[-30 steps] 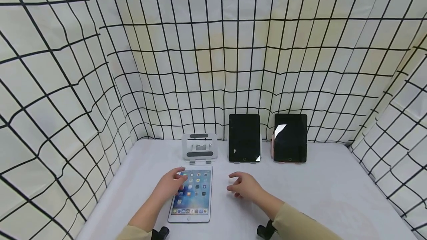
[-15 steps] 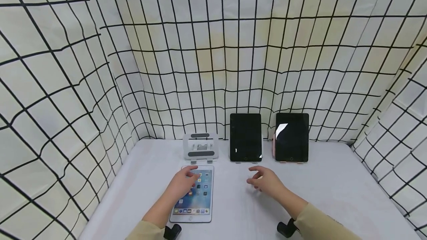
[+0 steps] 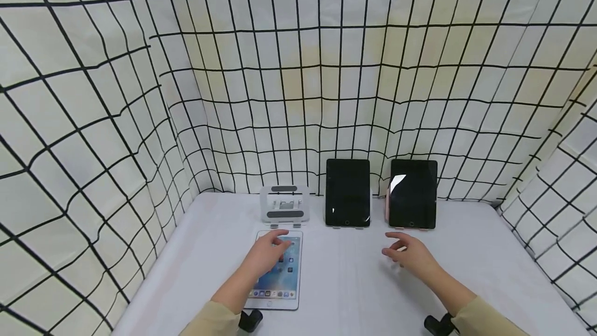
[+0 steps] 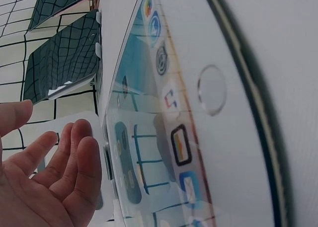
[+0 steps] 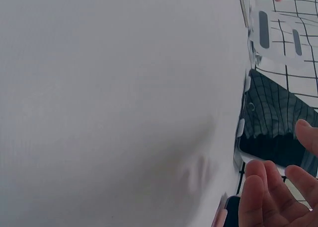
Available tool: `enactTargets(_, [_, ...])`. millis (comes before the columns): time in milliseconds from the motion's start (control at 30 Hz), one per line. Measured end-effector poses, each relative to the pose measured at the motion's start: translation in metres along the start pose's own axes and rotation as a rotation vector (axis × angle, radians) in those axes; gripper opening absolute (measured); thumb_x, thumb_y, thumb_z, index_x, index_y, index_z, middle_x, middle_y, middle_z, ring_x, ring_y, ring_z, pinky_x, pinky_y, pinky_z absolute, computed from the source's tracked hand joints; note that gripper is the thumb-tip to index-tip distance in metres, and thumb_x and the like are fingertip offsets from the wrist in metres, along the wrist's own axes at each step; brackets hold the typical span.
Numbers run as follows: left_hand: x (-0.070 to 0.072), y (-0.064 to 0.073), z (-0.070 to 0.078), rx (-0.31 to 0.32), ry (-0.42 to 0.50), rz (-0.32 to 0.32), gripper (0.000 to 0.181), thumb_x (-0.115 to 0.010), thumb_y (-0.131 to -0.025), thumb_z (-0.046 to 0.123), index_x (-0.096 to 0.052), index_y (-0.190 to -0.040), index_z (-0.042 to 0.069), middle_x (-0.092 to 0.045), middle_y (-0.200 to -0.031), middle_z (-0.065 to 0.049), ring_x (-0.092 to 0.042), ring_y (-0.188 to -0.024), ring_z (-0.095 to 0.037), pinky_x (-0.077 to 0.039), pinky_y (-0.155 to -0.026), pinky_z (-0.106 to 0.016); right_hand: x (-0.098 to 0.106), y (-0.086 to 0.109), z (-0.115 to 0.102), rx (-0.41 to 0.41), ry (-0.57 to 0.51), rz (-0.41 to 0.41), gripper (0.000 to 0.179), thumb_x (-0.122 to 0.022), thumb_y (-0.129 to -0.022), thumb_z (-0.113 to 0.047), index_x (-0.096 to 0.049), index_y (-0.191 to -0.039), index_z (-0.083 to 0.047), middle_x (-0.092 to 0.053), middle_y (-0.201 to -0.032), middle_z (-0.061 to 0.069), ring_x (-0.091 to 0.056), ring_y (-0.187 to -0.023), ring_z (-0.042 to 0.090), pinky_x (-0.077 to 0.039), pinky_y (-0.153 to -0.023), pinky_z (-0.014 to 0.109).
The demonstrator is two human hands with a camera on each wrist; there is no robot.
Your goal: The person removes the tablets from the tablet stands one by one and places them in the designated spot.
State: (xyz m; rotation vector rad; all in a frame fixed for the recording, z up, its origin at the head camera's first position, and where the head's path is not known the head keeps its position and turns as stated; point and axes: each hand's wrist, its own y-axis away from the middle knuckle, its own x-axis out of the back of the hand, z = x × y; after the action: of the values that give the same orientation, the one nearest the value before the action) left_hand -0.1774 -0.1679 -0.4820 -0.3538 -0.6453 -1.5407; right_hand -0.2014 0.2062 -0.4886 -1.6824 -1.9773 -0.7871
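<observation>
A white tablet [image 3: 275, 302] with a lit home screen lies flat at the left of the table. Over its upper part hovers my left hand [image 3: 267, 254], fingers relaxed and holding nothing; in the left wrist view its loosely bent fingers [image 4: 84, 172] stand apart from the screen. My right hand [image 3: 412, 258] hangs above the cloth in front of the right-hand dark tablet, fingers loosely bent and nothing in them. A middle dark tablet [image 3: 347, 193] leans upright on a stand, and a right dark tablet [image 3: 413, 194] leans on a pinkish stand.
Behind the lit tablet stands a white tablet stand [image 3: 285, 205] with grey pads, bearing nothing. White cloth covers the table [image 3: 345, 284]. White walls with a black grid [image 3: 298, 82] close off the back and sides.
Both hands have moved to the right, the right hand farther, from beside the lit tablet to before the right dark tablet. The tablets and stands stay in place; the view has shifted slightly.
</observation>
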Motion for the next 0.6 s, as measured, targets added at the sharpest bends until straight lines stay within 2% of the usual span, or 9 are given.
enactTargets(133, [0.0, -0.002, 0.0, -0.019, -0.039, -0.009, 0.048, -0.061, -0.097, 0.039, -0.054, -0.141, 0.02, -0.063, -0.097, -0.001, -0.06, -0.075, -0.019, -0.044, -0.066, -0.036, 0.007, 0.0, 0.003, 0.009, -0.003, 0.008, 0.061, -0.077, -0.088, -0.026, -0.053, -0.14, -0.005, -0.066, -0.101, 0.006, -0.061, -0.077, 0.019, -0.054, -0.067, 0.032])
enactTargets(600, [-0.009, -0.009, 0.003, -0.023, -0.012, 0.003, 0.046, -0.059, -0.099, 0.036, -0.054, -0.142, 0.019, -0.063, -0.099, 0.0, -0.06, -0.075, -0.019, -0.047, -0.06, -0.033, 0.01, -0.004, 0.011, 0.024, 0.034, 0.044, 0.059, -0.076, -0.089, -0.026, -0.053, -0.14, -0.008, -0.066, -0.102, 0.006, -0.059, -0.08, 0.018, -0.054, -0.066, 0.031])
